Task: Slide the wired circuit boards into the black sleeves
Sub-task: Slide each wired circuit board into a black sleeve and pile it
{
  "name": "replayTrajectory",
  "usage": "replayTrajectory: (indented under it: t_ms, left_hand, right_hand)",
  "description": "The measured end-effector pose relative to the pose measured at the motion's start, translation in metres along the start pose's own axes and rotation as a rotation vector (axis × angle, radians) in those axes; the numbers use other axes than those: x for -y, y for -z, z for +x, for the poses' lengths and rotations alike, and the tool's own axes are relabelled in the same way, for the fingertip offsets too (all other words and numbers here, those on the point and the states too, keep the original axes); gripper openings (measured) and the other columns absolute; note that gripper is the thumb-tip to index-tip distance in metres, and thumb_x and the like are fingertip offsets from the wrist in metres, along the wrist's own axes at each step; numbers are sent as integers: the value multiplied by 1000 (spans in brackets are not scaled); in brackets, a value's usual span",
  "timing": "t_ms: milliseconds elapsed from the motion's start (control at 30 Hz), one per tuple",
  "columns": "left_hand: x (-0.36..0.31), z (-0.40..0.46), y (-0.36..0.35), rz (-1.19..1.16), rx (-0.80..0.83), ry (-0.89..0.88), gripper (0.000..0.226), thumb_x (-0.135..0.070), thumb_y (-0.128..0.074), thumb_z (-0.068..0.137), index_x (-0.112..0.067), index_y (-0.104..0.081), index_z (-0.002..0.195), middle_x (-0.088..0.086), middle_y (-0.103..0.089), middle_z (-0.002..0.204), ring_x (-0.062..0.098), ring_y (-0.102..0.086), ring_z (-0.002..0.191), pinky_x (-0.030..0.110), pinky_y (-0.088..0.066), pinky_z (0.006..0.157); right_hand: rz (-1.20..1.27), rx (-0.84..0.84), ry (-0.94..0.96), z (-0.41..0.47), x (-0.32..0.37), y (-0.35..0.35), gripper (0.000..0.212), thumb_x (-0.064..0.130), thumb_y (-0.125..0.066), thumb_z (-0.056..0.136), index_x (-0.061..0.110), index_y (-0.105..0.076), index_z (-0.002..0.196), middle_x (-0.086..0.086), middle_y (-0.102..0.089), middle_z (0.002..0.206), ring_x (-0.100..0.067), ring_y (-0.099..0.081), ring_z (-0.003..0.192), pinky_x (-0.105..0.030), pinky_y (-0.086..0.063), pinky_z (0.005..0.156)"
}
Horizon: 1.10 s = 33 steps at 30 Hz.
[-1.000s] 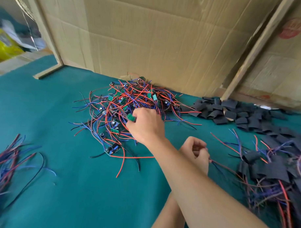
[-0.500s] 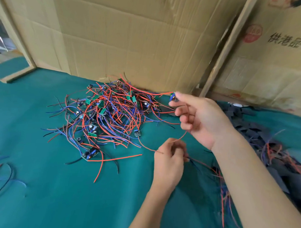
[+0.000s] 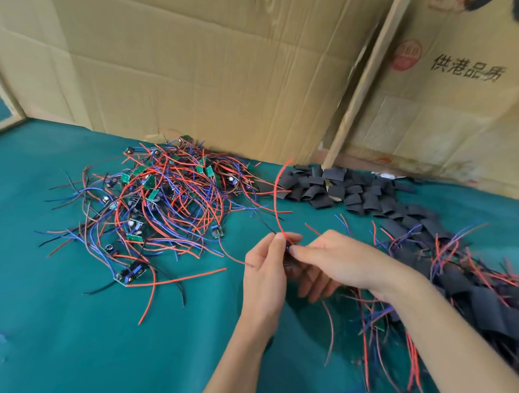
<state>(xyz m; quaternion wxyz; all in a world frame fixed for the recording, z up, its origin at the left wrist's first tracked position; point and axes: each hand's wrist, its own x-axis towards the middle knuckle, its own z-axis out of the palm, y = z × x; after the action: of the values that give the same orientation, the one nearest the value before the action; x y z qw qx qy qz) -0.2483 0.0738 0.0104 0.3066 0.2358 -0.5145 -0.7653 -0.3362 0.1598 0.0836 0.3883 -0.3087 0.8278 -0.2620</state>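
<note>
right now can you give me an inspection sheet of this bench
surface: green mat, wrinkled.
job's things: tangled pile of wired boards at centre left; empty black sleeves heaped by the back wall; sleeved boards piled at right.
clutter: nothing seen.
grippers: left hand and right hand meet, both pinching one small dark piece; whether board or sleeve, cannot tell.
cables: a red wire arcs up from the pinch.
surroundings: cardboard sheets and a wooden batten behind.
</note>
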Motion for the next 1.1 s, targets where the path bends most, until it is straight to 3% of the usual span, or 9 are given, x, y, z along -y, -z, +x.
replayTrajectory:
  t_ms: [133,200,267,400,600,700,800,967,1100]
  left_hand:
    - [3,0,-3,34,5,-13,31,-10,-45,105,1,-68,89,5,-68,74,16,-60,68,30,-53,66]
    - [2,0,-4,-10,-8,27,27,-6,-43,105,3,-66,96,7,-70,73,16,-65,64,24,-55,62]
    - [1,0,-4,-33,9,60,25,2,-39,103,1,-65,101,7,-70,71,16,-66,62,22,-54,59]
    - [-3,-2,-4,-47,24,73,27,8,-38,95,-3,-58,108,8,-65,74,20,-69,63,27,-54,57]
    - [3,0,-4,1,18,15,17,-9,-38,108,-7,-55,107,4,-64,70,24,-72,65,31,-57,58]
    - [5,2,-4,-26,1,1,15,-9,-38,108,-7,-53,108,8,-67,73,26,-72,66,31,-59,60]
    - [4,2,-4,-47,-6,-15,15,-3,-38,107,-8,-51,111,12,-70,77,27,-72,71,32,-62,66]
    - [5,0,-3,50,-53,-86,24,-9,-40,107,-9,-64,106,-2,-69,74,6,-63,64,16,-52,57]
    - [6,2,0,93,-47,-97,28,-11,-41,108,-6,-67,100,-6,-66,71,4,-60,59,13,-49,52]
  right_hand:
    - [-175,-8,-7,21,5,38,38,37,-56,102,12,-79,84,-5,-79,82,-14,-74,72,-23,-53,63]
    - [-133,-276,39,45,4,56,23,28,-66,95,15,-77,79,-4,-79,80,-15,-74,68,-25,-55,56]
    - [-168,-585,50,76,0,68,5,22,-69,88,22,-74,90,-5,-78,97,-23,-75,83,-36,-62,67]
    - [-335,-645,-75,121,-15,72,51,33,-73,90,24,-56,137,-9,-58,141,-35,-54,127,-44,-51,100]
    - [-203,-836,-34,123,-18,68,39,30,-77,87,27,-66,124,-8,-64,130,-31,-59,120,-41,-51,100]
    - [-17,-925,116,87,-9,56,41,24,-86,76,22,-72,114,3,-72,109,-16,-66,102,-29,-52,91]
    - [127,-820,220,47,-7,23,41,15,-89,64,30,-76,101,18,-71,91,1,-66,73,-12,-47,71]
    - [338,-507,307,25,-6,-16,46,-18,-71,65,19,-75,92,-10,-75,77,-22,-70,58,-30,-56,50]
    - [452,-298,338,22,-7,-15,41,-22,-69,69,10,-74,95,-17,-69,73,-24,-62,61,-27,-52,50]
